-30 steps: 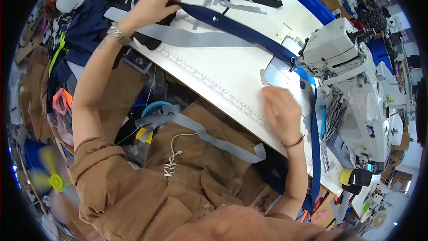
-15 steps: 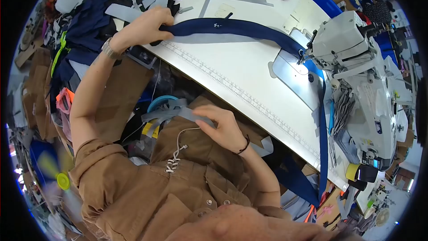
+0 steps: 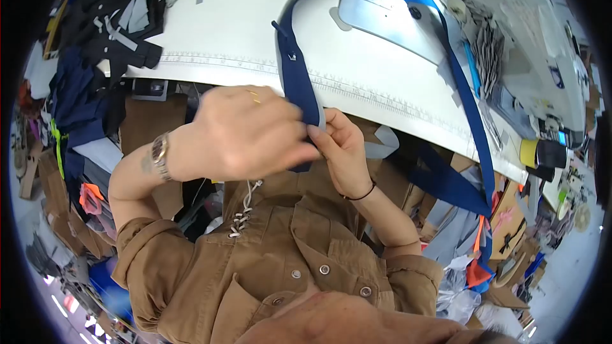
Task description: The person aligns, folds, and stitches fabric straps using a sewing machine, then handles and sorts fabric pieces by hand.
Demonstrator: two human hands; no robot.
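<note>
A long navy fabric strip (image 3: 296,67) with a grey edge runs from the sewing machine (image 3: 510,0) over the table's front edge to my hands. My right hand (image 3: 347,153) pinches its grey-edged side between thumb and fingers. My left hand (image 3: 245,134), wearing a watch and slightly blurred, is curled over the strip just left of the right hand; its fingertips are hidden. The strip's end shows below the left hand. A small light mark and a short dark tab show on the strip. Its other end stays under the machine's needle area.
A printed ruler (image 3: 370,94) runs along the front of the white table (image 3: 223,19). Dark and grey fabric pieces (image 3: 121,0) lie at the left. More navy strip (image 3: 468,108) hangs off the table's right side. Scissors-like metal tools (image 3: 494,130) lie near the machine.
My left hand has drawn the strip's end from the table's left towards my body. My right hand has risen from my lap and now pinches the strip. The view has shifted.
</note>
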